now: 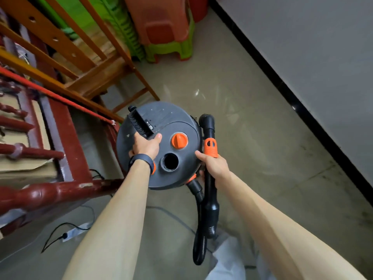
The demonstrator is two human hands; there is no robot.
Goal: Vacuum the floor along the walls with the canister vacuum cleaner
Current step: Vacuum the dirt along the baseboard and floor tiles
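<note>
Vacuum cleaner (177, 120), round and dark, is over the floor (252, 138) between a red wooden frame (68, 134) and the baseboard (302, 112), its wand (210, 190) gripped by the right hand (215, 168), its top handle (141, 123) by the left hand (146, 146).

The floor (252, 138) bears stacked stools (167, 49) and power strip (75, 232).

Dark wristband (141, 161) on left wrist; seemingly pale-grey trousers (227, 257).
</note>
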